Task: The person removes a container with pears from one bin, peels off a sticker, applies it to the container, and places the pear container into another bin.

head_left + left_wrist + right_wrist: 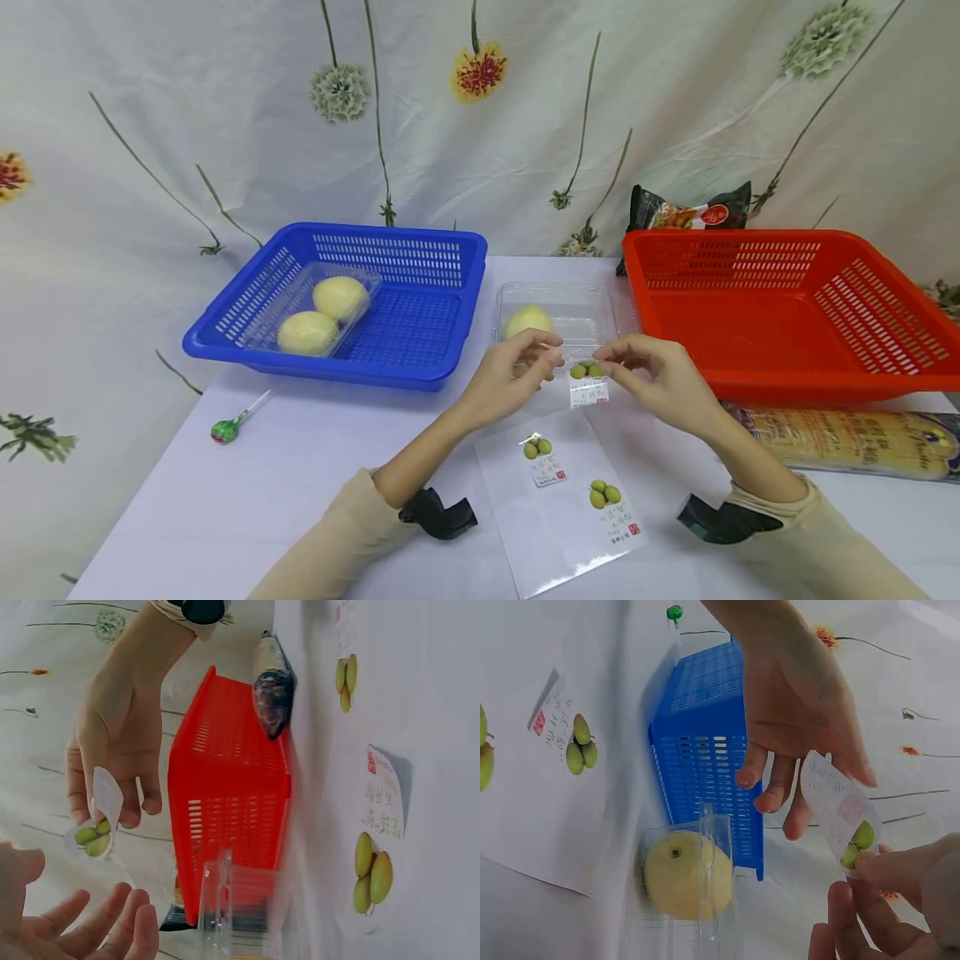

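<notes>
The right hand (660, 379) pinches the sticker (588, 382), the left hand (517, 367) hovers loosely open — the sticker may curl and stick to fingers.

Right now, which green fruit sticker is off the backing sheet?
The sticker pinched in the right hand, above the clear tray; the other two remain on the sheet.

Blue plastic basket (420, 333) left, red plastic basket (787, 317) right, clear plastic tray (592, 312) between; white sticker sheet (558, 508) before tray; green-wrapped lollipop (225, 430) before blue basket.
</notes>
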Available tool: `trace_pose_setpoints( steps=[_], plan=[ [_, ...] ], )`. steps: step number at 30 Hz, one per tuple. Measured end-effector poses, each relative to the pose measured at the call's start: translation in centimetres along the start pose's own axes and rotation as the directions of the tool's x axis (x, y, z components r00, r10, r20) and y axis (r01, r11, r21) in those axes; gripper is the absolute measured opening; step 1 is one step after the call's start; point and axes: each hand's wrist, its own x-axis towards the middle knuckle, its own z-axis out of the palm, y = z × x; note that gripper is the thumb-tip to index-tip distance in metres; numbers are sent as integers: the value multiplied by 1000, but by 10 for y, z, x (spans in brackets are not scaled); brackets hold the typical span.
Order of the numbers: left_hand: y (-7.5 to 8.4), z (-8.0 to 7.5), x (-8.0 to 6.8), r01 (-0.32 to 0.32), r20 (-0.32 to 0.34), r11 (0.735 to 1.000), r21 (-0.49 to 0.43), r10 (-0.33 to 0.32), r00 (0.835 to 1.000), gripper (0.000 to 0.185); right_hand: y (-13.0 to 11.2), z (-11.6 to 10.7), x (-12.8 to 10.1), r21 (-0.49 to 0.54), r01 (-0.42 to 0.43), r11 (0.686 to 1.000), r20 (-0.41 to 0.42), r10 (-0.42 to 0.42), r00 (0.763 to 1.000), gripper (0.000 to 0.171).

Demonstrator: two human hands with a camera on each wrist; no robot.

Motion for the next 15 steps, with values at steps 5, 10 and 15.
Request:
trace_pose_setpoints(
  steps=[5,10,15],
  plan=[
    [10,-2,3,-33,-29,999,-19,33,999,34,2,1,11,1,-7,1000,-42,7,999,13],
    [10,0,8,-120,-134,993,14,120,984,33,4,5,20,78,5,997,-68,1,998,11],
    [6,0,12,-142,-159,990,25,144,977,18,3,10,26,132,1,991,-96,12,995,11]
  ],
)
